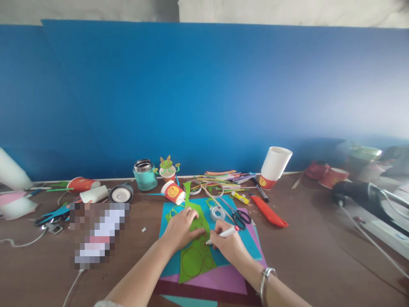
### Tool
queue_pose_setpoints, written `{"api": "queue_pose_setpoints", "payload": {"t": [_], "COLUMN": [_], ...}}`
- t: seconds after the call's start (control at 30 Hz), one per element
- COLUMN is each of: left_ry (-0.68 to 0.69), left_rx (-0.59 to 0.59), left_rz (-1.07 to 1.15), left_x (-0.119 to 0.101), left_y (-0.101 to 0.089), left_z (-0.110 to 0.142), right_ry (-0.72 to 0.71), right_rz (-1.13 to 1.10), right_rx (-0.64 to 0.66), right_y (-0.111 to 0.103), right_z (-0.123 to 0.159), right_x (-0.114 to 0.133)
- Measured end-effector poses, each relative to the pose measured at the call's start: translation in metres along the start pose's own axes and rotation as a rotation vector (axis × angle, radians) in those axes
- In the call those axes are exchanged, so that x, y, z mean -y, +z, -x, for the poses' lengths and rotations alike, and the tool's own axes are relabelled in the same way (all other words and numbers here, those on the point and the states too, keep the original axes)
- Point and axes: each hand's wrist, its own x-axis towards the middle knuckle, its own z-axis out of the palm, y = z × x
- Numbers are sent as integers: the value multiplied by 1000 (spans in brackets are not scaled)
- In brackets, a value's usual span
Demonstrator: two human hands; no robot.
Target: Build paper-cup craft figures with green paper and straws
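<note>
My right hand (226, 244) grips a white marker with a red end (228, 231), its tip at the green paper (191, 261). Circles in a reddish line are drawn on that paper, one large and several smaller. Resting flat across the upper part of the sheet, my left hand (183, 226) has its fingers apart and holds nothing. Blue paper (169, 269) and purple paper (220, 279) lie beneath the green one. Just beyond my right hand are a roll of clear tape (217, 212) and black-handled scissors (240, 219).
A red utility knife (269, 212) and a yellow glue stick (240, 198) lie to the right. At the back stand a teal jar (145, 175), stacked white cups (276, 164) and a paper cup with a green cat figure (168, 170). Another paper cup (174, 192) lies tipped over.
</note>
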Motion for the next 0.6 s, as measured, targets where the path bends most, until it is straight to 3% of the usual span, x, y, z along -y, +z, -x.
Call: {"api": "queue_pose_setpoints", "payload": {"t": [0.6], "left_ry": [-7], "left_rx": [14], "left_rz": [19], "left_x": [-1], "left_y": [-2], "left_z": [0], "right_ry": [-14], "right_rz": [-30], "right_rx": [20], "right_y": [-1], "right_z": [1], "right_x": [1]}}
